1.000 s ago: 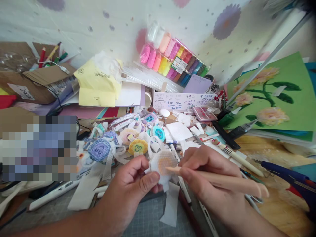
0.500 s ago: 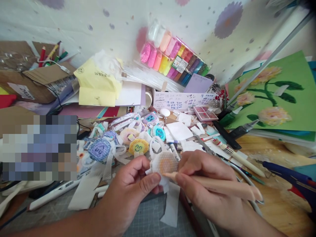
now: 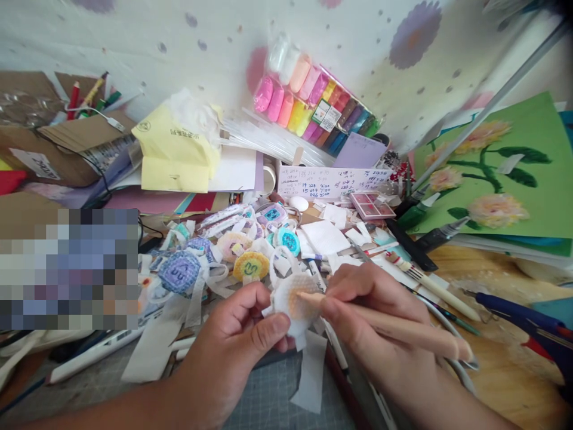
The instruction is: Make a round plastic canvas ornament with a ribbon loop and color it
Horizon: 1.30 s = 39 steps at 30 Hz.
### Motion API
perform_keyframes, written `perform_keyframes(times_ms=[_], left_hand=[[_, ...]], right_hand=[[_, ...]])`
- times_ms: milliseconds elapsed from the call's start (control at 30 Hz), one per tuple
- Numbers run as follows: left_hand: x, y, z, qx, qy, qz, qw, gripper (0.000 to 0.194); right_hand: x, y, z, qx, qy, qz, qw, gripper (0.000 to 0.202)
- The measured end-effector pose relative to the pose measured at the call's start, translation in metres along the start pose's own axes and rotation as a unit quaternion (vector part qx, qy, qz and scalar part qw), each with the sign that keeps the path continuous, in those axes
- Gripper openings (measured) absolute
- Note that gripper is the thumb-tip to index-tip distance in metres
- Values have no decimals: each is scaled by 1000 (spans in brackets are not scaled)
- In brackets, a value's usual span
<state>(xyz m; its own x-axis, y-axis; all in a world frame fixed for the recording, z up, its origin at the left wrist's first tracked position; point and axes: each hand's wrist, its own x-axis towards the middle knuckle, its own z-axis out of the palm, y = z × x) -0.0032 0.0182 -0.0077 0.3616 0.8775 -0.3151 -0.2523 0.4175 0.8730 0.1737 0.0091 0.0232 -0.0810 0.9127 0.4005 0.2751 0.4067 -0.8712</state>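
Observation:
My left hand (image 3: 244, 337) pinches the lower left edge of a small white textured tissue pouch (image 3: 299, 285) with a loop strap. A soft orange-peach patch colours the pouch's middle. In my right hand (image 3: 380, 343) is a peach-coloured marker (image 3: 405, 329), held like a pen, its tip at the coloured patch. Just beyond lie similar small pouches, among them a yellow one (image 3: 251, 266), a purple one (image 3: 179, 272) and a turquoise one (image 3: 287, 241), each with dark marks on it. A white paper strip (image 3: 310, 373) hangs or lies below the pouch.
A grey cutting mat (image 3: 264, 397) lies beneath my hands. Scissors (image 3: 373, 263), pens and paper scraps crowd the right. A blue glue gun (image 3: 519, 310) sits at far right, near a green flower picture (image 3: 492, 167). Colourful clay packs (image 3: 313, 101) stand behind.
The marker's tip has moved up slightly across the pouch, and the orange-peach patch looks stronger. My left hand keeps nearly the same place.

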Motion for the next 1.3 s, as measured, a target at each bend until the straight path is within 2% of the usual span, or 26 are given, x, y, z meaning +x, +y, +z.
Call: perform_keyframes(times_ms=[133, 233, 333, 467, 733, 1000, 1300], left_hand=[[0, -1, 0, -4, 5, -4, 1000, 23], [0, -1, 0, 1, 8, 2, 1000, 21], [1, 0, -1, 2, 11, 1, 1000, 21], [1, 0, -1, 7, 7, 8, 1000, 20], [0, 0, 0, 5, 3, 9, 1000, 20], [-1, 1, -1, 36, 6, 15, 999, 18], [0, -1, -3, 46, -4, 17, 999, 18]], right_hand=[[1, -1, 1, -6, -23, -8, 1000, 17], [1, 0, 0, 10, -4, -7, 1000, 15], [1, 1, -1, 8, -26, -6, 1000, 17], [2, 1, -2, 10, -3, 2, 1000, 14], [0, 1, 0, 34, -9, -19, 999, 12], [3, 4, 3, 1, 7, -32, 999, 12], [2, 9, -2, 25, 10, 3, 1000, 14]])
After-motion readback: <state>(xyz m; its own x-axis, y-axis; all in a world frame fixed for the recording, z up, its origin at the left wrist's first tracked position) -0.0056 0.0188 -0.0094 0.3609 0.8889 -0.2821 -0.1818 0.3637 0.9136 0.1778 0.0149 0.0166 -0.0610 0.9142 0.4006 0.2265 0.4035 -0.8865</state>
